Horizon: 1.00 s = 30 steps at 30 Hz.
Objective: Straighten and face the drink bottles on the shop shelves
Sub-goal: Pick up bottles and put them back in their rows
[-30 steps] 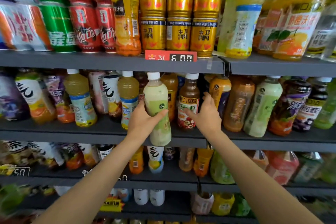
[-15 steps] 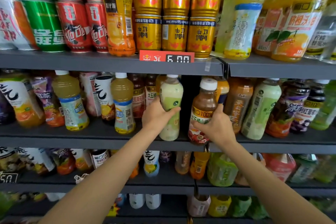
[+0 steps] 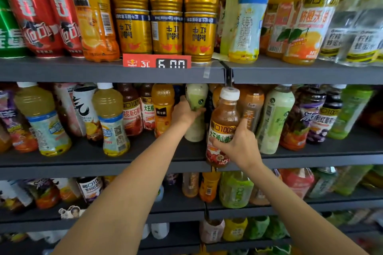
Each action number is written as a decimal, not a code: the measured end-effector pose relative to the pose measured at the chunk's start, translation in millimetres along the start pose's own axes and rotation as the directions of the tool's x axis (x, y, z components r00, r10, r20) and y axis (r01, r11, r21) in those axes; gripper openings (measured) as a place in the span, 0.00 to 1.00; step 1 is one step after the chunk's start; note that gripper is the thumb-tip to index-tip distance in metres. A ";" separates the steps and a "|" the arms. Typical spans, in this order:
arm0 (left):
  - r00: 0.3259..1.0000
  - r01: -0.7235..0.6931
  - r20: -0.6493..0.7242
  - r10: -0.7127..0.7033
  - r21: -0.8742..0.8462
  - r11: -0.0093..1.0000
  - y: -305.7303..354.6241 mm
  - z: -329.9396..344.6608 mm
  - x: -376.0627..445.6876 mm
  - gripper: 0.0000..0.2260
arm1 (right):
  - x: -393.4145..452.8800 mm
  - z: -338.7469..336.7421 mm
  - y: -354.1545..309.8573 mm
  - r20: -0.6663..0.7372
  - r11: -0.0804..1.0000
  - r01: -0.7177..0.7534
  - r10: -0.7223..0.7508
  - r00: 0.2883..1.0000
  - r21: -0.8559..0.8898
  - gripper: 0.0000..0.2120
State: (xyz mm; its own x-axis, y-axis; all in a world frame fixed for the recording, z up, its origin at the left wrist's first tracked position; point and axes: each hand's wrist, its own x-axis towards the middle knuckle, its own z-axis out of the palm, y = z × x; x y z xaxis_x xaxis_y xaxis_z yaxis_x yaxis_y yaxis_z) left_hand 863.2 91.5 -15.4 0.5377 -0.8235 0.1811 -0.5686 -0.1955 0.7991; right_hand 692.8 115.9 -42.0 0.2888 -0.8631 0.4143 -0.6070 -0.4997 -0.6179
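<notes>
Grey metal shop shelves fill the view, four tiers visible, each crowded with drinks. The top shelf holds red cans at the left, an orange juice bottle beside them, then stacked gold cans in the middle above a red price tag reading 6.00, and pale yellow and orange bottles to the right.

The middle shelf carries a mixed row of bottles, several tilted and turned at different angles. Two bare arms reach up from the bottom of the view toward the centre of this row.

The left hand is wrapped around a pale green bottle, thumb across the front, fingers behind; the bottle stands set back on the shelf, its cap hidden under the shelf above. That grip is clamped on the bottle.

The right hand holds a brown bottle with a white cap and a red and yellow label. Its thumb lies across the label, its fingers curl around the right side, so this grip too is clamped on its bottle. The bottle sits at the front edge of the middle shelf, tilted slightly, just right of the pale green one, its base overlapping the shelf lip.

The lower shelves hold more bottles, blurred.
</notes>
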 end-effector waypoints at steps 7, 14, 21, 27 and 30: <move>0.997 0.060 0.042 -0.065 0.115 0.992 -24.8 14.2 -14.3 0.26 | 3.3 -0.7 2.4 0.018 0.999 0.023 -0.024 1.000 0.026 0.32; 0.946 -0.101 -0.304 0.112 0.054 0.993 -36.3 27.9 -61.1 0.24 | 2.9 0.8 6.6 -0.003 0.998 0.049 -0.049 0.999 0.026 0.33; 0.857 -0.514 0.035 0.514 -0.005 0.858 -43.5 13.0 -116.3 0.26 | -18.5 -3.3 4.1 -0.009 0.976 0.213 -0.212 0.977 0.052 0.32; 0.690 -0.714 -0.120 0.714 0.052 0.698 -1.3 -25.4 -124.8 0.30 | -18.6 -48.2 -34.4 -0.167 0.920 0.331 -0.300 0.939 0.208 0.33; 0.637 -0.760 -0.221 0.738 -0.020 0.650 40.6 -41.8 -124.1 0.31 | -6.4 -82.6 -61.0 -0.299 0.908 0.365 -0.297 0.907 0.205 0.29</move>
State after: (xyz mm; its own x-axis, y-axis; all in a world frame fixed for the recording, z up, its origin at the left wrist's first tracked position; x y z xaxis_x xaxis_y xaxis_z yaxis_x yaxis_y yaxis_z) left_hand 799.4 208.0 18.5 0.0605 -0.5512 0.8322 -0.7653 0.5096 0.3932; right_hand 666.9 157.9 48.3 0.2210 -0.6127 0.7588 -0.2946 -0.7836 -0.5469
